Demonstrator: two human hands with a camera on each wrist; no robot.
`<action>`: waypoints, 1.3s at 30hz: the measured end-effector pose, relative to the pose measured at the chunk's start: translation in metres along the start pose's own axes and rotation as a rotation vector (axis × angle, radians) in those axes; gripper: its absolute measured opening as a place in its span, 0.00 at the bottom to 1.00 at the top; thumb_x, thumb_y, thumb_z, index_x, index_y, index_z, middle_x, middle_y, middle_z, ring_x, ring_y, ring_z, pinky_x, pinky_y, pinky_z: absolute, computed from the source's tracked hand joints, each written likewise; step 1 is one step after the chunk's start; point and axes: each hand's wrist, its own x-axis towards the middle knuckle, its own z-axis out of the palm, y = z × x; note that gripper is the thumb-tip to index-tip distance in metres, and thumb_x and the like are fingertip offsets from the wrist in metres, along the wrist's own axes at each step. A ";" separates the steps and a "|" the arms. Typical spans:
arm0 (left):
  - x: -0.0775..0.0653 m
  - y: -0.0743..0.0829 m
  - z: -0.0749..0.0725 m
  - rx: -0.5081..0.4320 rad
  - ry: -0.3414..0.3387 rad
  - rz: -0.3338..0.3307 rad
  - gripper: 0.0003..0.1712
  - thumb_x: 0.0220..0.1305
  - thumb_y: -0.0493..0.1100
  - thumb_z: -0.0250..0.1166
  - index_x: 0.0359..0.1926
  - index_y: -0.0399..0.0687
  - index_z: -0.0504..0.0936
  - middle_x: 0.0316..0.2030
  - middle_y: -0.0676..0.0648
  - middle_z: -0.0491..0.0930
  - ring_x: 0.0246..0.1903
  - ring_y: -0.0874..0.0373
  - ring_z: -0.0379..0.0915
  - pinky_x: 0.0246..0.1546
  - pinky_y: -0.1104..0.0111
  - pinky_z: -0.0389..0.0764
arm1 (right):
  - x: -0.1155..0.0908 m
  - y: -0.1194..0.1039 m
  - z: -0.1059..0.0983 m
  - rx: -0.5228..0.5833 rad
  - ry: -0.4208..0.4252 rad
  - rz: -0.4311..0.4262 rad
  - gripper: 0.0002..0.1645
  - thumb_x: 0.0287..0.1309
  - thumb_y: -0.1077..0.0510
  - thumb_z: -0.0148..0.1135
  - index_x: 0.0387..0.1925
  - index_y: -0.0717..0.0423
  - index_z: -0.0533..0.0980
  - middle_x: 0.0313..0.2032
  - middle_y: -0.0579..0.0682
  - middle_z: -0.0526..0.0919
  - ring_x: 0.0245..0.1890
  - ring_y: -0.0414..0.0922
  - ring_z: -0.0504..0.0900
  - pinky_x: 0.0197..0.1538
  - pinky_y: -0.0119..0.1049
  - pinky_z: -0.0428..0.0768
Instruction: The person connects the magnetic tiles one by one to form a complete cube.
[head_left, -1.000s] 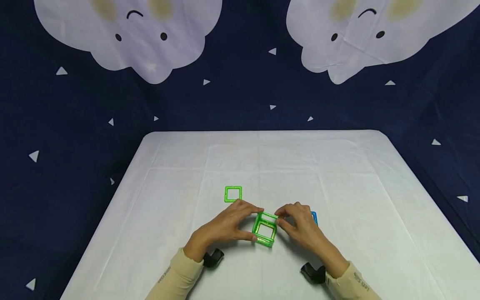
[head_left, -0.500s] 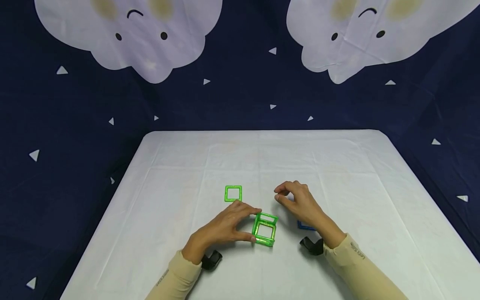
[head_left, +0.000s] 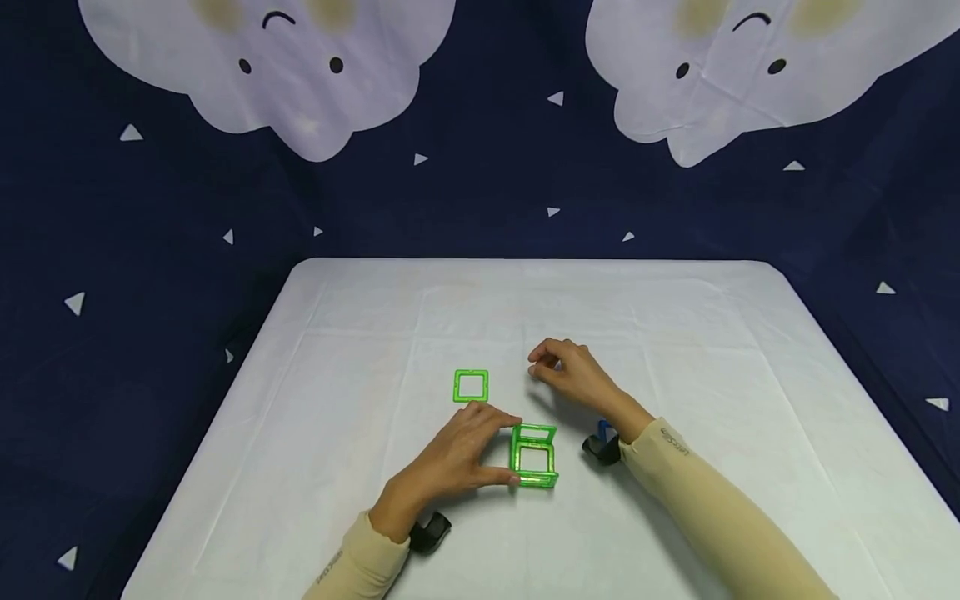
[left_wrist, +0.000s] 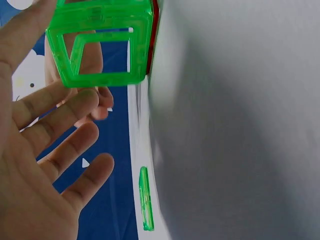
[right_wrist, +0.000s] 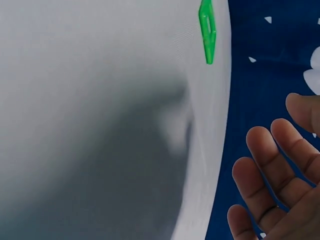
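My left hand [head_left: 461, 450] holds a small box of green magnetic tiles [head_left: 534, 478] on the table, thumb on the near side and index finger at the far side. Its walls are square open frames. In the left wrist view the green box [left_wrist: 107, 79] shows a red edge [left_wrist: 152, 42] on its table side. Above the table my right hand [head_left: 573, 375] holds nothing, its fingers loosely bent. Left of it lies a loose green square magnetic tile [head_left: 471, 398], flat and apart from both hands. The right wrist view shows this green tile [right_wrist: 209, 42] near the top.
A blue piece [head_left: 604, 428] lies partly hidden under my right forearm. Black cameras are strapped at the left wrist [head_left: 430, 533] and the right wrist [head_left: 602, 451]. The white-covered table [head_left: 360, 333] ends at a dark blue backdrop [head_left: 480, 225] with clouds.
My right hand has left the box and moved away and slightly left toward the loose tile. My left hand stays on the box, which has turned a little.
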 end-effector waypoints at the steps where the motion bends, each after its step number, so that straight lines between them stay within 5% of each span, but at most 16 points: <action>1: 0.000 0.001 0.000 0.004 0.005 -0.008 0.41 0.43 0.63 0.72 0.58 0.53 0.73 0.49 0.54 0.77 0.52 0.60 0.67 0.53 0.64 0.71 | 0.003 0.000 0.001 0.005 -0.004 -0.009 0.11 0.59 0.53 0.62 0.41 0.54 0.79 0.31 0.44 0.83 0.37 0.43 0.77 0.57 0.53 0.66; 10: -0.002 0.009 0.002 0.014 -0.006 -0.081 0.40 0.44 0.64 0.71 0.58 0.55 0.73 0.50 0.54 0.78 0.53 0.60 0.68 0.54 0.63 0.71 | 0.024 0.000 0.015 -0.020 -0.054 -0.126 0.13 0.57 0.53 0.64 0.41 0.56 0.79 0.31 0.44 0.82 0.34 0.40 0.76 0.47 0.43 0.72; 20: -0.006 0.015 0.004 0.031 0.015 -0.104 0.40 0.44 0.65 0.70 0.57 0.54 0.73 0.49 0.56 0.78 0.51 0.61 0.69 0.51 0.65 0.70 | 0.043 -0.006 0.029 -0.101 -0.128 -0.151 0.15 0.56 0.50 0.64 0.42 0.54 0.79 0.33 0.45 0.81 0.36 0.42 0.75 0.51 0.47 0.68; 39: -0.009 0.019 0.007 0.062 0.072 -0.067 0.40 0.45 0.66 0.69 0.57 0.53 0.74 0.46 0.56 0.78 0.50 0.62 0.69 0.53 0.65 0.69 | 0.053 -0.014 0.045 -0.267 -0.204 -0.197 0.21 0.50 0.48 0.68 0.46 0.51 0.80 0.34 0.45 0.80 0.37 0.42 0.74 0.45 0.42 0.68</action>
